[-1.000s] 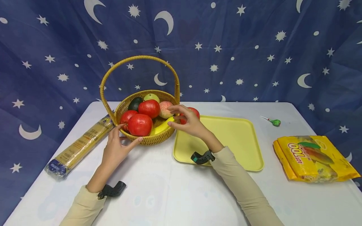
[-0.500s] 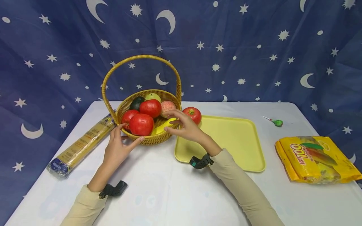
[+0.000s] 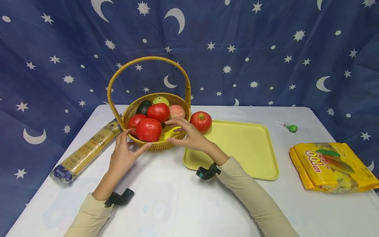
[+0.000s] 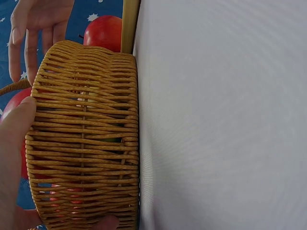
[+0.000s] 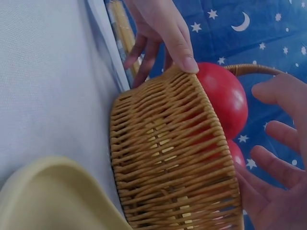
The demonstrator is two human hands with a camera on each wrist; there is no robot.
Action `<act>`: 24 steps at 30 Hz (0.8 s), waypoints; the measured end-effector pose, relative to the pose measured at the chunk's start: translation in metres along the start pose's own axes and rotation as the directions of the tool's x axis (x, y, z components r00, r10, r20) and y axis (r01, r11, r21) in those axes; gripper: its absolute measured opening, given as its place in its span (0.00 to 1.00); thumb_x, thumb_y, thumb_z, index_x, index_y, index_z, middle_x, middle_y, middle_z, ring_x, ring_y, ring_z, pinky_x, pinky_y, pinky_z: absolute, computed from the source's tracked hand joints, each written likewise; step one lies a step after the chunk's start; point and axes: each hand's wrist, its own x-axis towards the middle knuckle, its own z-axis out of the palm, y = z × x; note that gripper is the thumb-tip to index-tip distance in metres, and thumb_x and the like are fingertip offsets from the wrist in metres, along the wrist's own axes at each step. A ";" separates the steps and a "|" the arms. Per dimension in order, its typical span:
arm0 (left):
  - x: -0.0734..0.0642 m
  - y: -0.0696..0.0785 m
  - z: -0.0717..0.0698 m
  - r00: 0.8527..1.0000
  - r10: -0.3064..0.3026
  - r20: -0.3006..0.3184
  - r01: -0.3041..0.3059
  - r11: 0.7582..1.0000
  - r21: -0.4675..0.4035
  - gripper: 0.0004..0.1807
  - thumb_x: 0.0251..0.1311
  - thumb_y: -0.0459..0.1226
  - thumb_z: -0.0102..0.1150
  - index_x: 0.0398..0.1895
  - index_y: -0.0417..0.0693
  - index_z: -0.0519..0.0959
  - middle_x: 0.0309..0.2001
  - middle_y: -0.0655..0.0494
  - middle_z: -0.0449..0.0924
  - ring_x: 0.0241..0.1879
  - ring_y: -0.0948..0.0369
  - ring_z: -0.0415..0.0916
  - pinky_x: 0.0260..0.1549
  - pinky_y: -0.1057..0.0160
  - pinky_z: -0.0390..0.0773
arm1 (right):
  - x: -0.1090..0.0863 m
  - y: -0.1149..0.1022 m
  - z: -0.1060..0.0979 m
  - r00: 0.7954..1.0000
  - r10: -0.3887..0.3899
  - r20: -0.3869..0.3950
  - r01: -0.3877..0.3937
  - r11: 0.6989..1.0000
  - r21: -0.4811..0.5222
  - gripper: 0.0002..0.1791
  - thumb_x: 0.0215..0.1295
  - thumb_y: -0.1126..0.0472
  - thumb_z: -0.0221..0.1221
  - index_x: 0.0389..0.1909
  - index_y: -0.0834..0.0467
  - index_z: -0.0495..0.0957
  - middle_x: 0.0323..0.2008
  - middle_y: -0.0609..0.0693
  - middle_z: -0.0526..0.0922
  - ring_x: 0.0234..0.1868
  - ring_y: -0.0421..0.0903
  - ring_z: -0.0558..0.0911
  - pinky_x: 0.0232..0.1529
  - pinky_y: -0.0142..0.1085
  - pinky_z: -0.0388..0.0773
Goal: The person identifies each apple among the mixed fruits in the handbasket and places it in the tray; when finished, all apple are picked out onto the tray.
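Note:
A round wicker basket (image 3: 161, 145) with a tall arched handle holds several fruits. Its front left rim is gripped by my left hand (image 3: 122, 158), thumb on the front and fingers round the left side. Over the front right of the basket my right hand (image 3: 192, 136) hovers with parted, gently bent fingers and nothing between them. Just by its fingertips lies a yellow banana (image 3: 168, 134), partly covered by the hand. Large red fruits, one in front (image 3: 149, 130), a pinkish peach (image 3: 177, 111), a pale green fruit (image 3: 161, 100) and a dark green avocado-like fruit (image 3: 144, 107) fill the rest.
A red apple-like fruit (image 3: 201, 121) is outside the basket, at the back left corner of a yellow tray (image 3: 237, 148). Left of the basket lies a spaghetti pack (image 3: 88, 149). A green lollipop (image 3: 292, 128) and a yellow snack bag (image 3: 333, 167) are at right.
My right hand has moved left and slightly down over the banana, uncovering the peach and the red fruit by the tray. My left hand keeps its grip on the basket.

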 end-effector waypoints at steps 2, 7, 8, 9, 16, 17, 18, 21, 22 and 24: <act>0.000 0.000 0.000 1.000 0.000 0.001 0.000 1.000 -0.002 0.52 0.54 0.54 0.69 0.72 0.38 0.53 0.68 0.34 0.54 0.52 0.41 0.77 0.45 0.32 0.72 | 0.001 0.000 0.001 1.000 -0.002 0.004 0.002 1.000 -0.009 0.29 0.58 0.68 0.67 0.61 0.65 0.70 0.62 0.59 0.69 0.59 0.57 0.75 0.59 0.42 0.75; 0.000 0.000 -0.001 1.000 0.001 0.000 -0.001 1.000 -0.008 0.52 0.54 0.54 0.69 0.72 0.38 0.53 0.68 0.34 0.54 0.52 0.40 0.77 0.45 0.32 0.73 | 0.005 -0.001 0.004 1.000 -0.021 0.018 0.022 0.999 -0.033 0.29 0.59 0.67 0.67 0.62 0.66 0.70 0.62 0.59 0.69 0.58 0.61 0.75 0.56 0.46 0.76; 0.000 0.000 -0.001 1.000 0.001 0.001 -0.001 1.000 -0.009 0.52 0.54 0.54 0.69 0.72 0.38 0.53 0.68 0.34 0.54 0.52 0.40 0.77 0.45 0.32 0.73 | 0.006 -0.001 0.005 0.999 -0.027 0.021 0.028 0.999 -0.038 0.29 0.59 0.66 0.66 0.62 0.66 0.70 0.61 0.59 0.70 0.58 0.61 0.75 0.56 0.47 0.76; 0.000 0.000 -0.001 1.000 0.001 0.001 -0.001 1.000 -0.010 0.52 0.54 0.54 0.69 0.72 0.38 0.53 0.68 0.34 0.54 0.52 0.40 0.77 0.45 0.32 0.73 | 0.007 -0.001 0.006 0.999 -0.032 0.024 0.033 0.998 -0.045 0.29 0.59 0.66 0.66 0.62 0.66 0.70 0.61 0.58 0.70 0.58 0.60 0.75 0.56 0.48 0.76; 0.001 0.000 0.001 1.000 0.006 0.006 -0.006 1.000 -0.013 0.51 0.54 0.54 0.69 0.72 0.39 0.53 0.69 0.34 0.54 0.52 0.40 0.77 0.44 0.34 0.74 | 0.014 -0.002 0.010 0.998 0.009 0.063 -0.005 0.998 -0.069 0.32 0.61 0.64 0.66 0.64 0.64 0.66 0.62 0.59 0.68 0.57 0.59 0.75 0.57 0.50 0.75; 0.001 0.001 0.000 1.000 0.006 0.006 -0.006 1.000 -0.012 0.51 0.54 0.55 0.69 0.72 0.40 0.54 0.69 0.34 0.54 0.52 0.41 0.77 0.43 0.34 0.74 | 0.015 -0.003 0.010 0.997 0.027 0.069 -0.022 0.997 -0.068 0.32 0.61 0.63 0.66 0.65 0.64 0.65 0.62 0.59 0.67 0.57 0.60 0.75 0.56 0.49 0.75; 0.001 0.001 0.000 1.000 0.006 0.005 -0.006 1.000 -0.013 0.51 0.54 0.55 0.69 0.72 0.40 0.54 0.69 0.34 0.54 0.52 0.41 0.77 0.43 0.34 0.75 | 0.016 -0.004 0.011 0.996 0.045 0.073 -0.040 0.997 -0.071 0.33 0.62 0.62 0.66 0.66 0.63 0.64 0.63 0.59 0.66 0.57 0.59 0.76 0.55 0.48 0.76; 0.001 0.001 0.000 1.000 0.002 0.010 -0.002 1.000 -0.010 0.51 0.55 0.56 0.68 0.72 0.41 0.53 0.69 0.34 0.53 0.52 0.41 0.77 0.42 0.34 0.75 | 0.020 -0.005 0.013 0.994 0.074 0.077 -0.068 0.994 -0.081 0.34 0.62 0.61 0.65 0.67 0.61 0.63 0.64 0.58 0.64 0.57 0.57 0.76 0.55 0.47 0.77; 0.001 0.000 -0.001 1.000 -0.001 0.013 0.001 1.000 -0.010 0.51 0.55 0.56 0.68 0.72 0.41 0.53 0.69 0.34 0.53 0.52 0.41 0.77 0.42 0.34 0.75 | 0.021 -0.005 0.014 0.994 0.075 0.076 -0.069 0.994 -0.083 0.34 0.63 0.60 0.65 0.67 0.61 0.63 0.64 0.57 0.64 0.57 0.56 0.76 0.55 0.47 0.77; 0.001 0.000 -0.001 1.000 -0.005 0.017 0.005 1.000 -0.009 0.52 0.55 0.57 0.67 0.73 0.41 0.53 0.69 0.34 0.53 0.52 0.41 0.77 0.42 0.34 0.75 | 0.023 -0.004 0.016 0.994 0.079 0.077 -0.071 0.993 -0.092 0.34 0.63 0.60 0.65 0.68 0.60 0.63 0.64 0.57 0.64 0.58 0.54 0.76 0.54 0.45 0.77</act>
